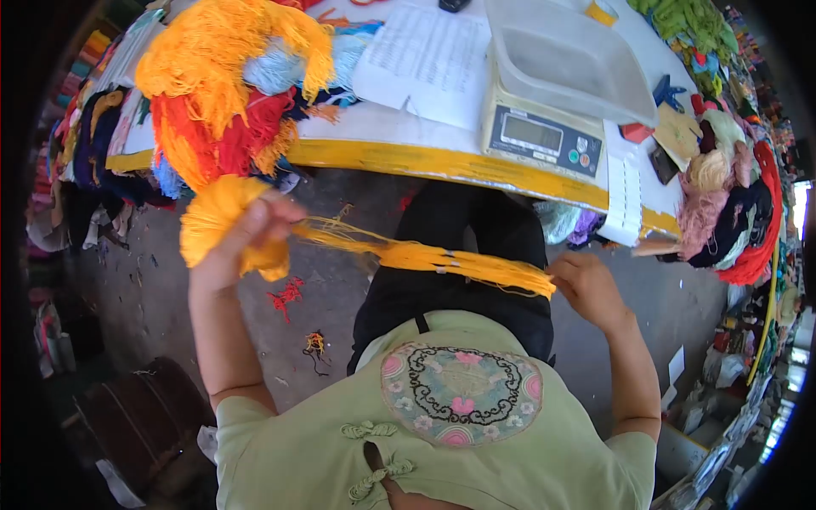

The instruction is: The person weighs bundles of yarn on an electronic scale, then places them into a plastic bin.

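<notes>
Hold the yellow yarn bundle [425, 255] taut and level between both hands, which should let its strands lie parallel and untangled. The bundle spans the lap, below the edge of the table [382, 160] that carries the scale [544, 136]. The left hand [242, 242] is raised with its fingers closed around the fluffy end of the bundle, and the right hand [586, 285] sits lower with its fingers pinched shut on the other end.
</notes>
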Available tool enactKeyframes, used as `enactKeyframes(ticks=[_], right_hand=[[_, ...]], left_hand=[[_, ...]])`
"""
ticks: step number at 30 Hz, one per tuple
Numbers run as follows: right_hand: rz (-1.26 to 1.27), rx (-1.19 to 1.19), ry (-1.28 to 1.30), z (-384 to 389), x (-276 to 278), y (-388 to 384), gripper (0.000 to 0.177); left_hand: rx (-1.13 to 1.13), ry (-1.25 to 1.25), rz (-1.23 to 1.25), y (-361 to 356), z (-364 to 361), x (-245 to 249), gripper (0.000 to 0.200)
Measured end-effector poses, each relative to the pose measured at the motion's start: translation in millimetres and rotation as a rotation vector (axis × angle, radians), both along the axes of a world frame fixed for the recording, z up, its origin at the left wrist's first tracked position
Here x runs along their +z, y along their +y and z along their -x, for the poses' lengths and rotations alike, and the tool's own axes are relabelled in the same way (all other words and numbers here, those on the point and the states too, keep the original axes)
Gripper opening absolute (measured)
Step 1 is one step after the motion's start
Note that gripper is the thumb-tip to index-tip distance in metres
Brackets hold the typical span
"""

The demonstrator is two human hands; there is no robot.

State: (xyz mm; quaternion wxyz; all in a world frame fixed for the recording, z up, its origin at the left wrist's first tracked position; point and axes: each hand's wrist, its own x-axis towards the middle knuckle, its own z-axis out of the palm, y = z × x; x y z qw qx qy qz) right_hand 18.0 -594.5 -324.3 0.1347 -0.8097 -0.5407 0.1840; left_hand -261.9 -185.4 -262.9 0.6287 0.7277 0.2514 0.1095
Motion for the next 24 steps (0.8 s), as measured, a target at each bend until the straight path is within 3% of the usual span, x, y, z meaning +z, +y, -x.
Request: enactKeyframes(ticks=[2,5,8,11,14,15,19,22,24], right_hand=[[-0.346,0.057,0.117,19.9,39.9,64.0,0.012],[-0.688,0.062,0.333,49.3,76.0,134.1,0.016],[-0.717,0.027,0.654,70.6,101.1,182.6,0.029],[-0.661,0.066,0.724,79.9,86.2,204.7,0.022],[-0.718,0.069,0.687,73.3,77.1,205.4,0.018],[-0.651,0.032,0.717,70.1,83.7,201.6,0.017],[-0.588,-0.016,0.668,64.8,91.7,198.7,0.013],[-0.613,0.038,0.782,53.2,80.3,197.9,0.011],[-0.621,-0.042,1.107,60.4,85.3,197.9,0.010]], left_hand=[[-0.275,-0.395,-0.182,-15.6,-36.4,7.8,0.066],[-0.347,-0.499,0.171,-50.7,-61.2,38.2,0.091],[-0.463,-0.678,0.275,-63.6,-81.8,29.1,0.096],[-0.495,-0.611,0.220,-62.4,-87.1,23.7,0.107],[-0.427,-0.594,0.280,-56.2,-78.1,8.9,0.096],[-0.377,-0.639,0.373,-55.6,-76.7,3.6,0.075],[-0.164,-0.430,0.322,-69.6,-76.5,-4.4,0.056],[-0.184,-0.406,0.437,-72.6,-77.3,4.9,0.055],[-0.210,-0.430,0.479,-72.1,-77.7,-0.1,0.055]])
